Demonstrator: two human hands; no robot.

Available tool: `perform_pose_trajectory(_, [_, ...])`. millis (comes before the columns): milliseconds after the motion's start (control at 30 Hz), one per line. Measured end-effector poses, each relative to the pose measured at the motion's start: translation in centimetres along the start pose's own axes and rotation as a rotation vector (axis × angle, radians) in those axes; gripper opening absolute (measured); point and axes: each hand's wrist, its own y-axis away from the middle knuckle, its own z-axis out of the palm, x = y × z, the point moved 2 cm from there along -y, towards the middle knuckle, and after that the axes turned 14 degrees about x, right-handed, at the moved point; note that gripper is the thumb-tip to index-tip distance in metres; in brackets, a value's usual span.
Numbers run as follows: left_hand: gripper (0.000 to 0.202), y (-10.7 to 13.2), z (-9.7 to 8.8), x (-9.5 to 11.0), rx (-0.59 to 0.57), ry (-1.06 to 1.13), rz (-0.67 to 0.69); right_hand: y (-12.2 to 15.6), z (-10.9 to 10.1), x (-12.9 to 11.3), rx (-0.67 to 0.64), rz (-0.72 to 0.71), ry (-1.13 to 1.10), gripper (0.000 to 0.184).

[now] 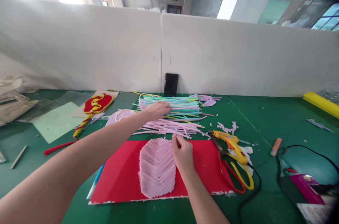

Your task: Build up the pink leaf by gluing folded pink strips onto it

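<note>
My left hand (159,109) reaches across to a pile of pastel pipe cleaners (182,104) at the back, its fingers stretched flat over the stems. Part of those fingertips is hard to see against the pile. Close to the upper right edge of a pink leaf-shaped piece (158,169), my right hand (182,152) is closed in a pinch; what it holds, if anything, is too small to make out. The piece is made of slanted rows of pink pipe cleaners and lies on a red board (119,171). Loose pink pipe cleaners (169,127) lie just behind it.
Red-handled scissors (230,169) and a yellow hot glue gun (233,142) with a black cord sit at the board's right. A red and yellow fan-shaped ornament (97,104) lies at left. A black phone (171,85) leans on the white partition (106,47).
</note>
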Motion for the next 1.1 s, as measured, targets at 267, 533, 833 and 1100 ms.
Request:
perform_pose_trajectory(267, [0.073,-0.9,1.0,-0.3,-0.021,-0.068,-0.292,0.1,0.0,-0.2,-0.01,0.011,-0.01,0.039])
perform_pose_trajectory(533, [0.063,-3.5,0.0,-5.0,-0.14,0.144,-0.391,0.1,0.2,0.0,-0.04,0.067,-0.009,0.04])
perform_pose_trajectory(833, [0.048,-4.0,0.2,-7.5,-0.055,0.304,-0.533,0.1,0.4,0.2,-0.064,0.102,-0.002,0.041])
perform_pose_trajectory(1100, [0.037,-3.8,0.5,-9.7,0.08,0.366,-0.549,0.2,0.4,0.2,-0.061,0.093,0.01,0.041])
